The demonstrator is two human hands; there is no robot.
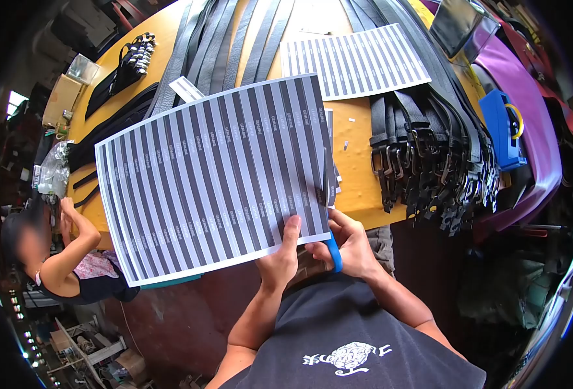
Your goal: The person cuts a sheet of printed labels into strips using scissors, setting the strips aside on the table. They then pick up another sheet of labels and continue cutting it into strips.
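A large sheet printed with grey and black stripes reading "GENUINE LEATHER" (202, 181) is held up over the table's near edge. My left hand (278, 259) grips its lower edge, thumb pressed on the printed face. In my right hand (353, 251) are blue-handled scissors (334, 253), fingers closed round the handle. Their blades point away from me along the sheet's right edge, at the outermost stripe. Behind that edge, cut strips (337, 180) show on the table, partly hidden by the sheet.
The yellow table (358, 185) carries another striped sheet (358, 61), black straps (212, 45) and a pile of buckled belts (429, 155). A blue case (500, 129) stands right, near purple material (533, 110). Another person (66, 256) works at the left edge.
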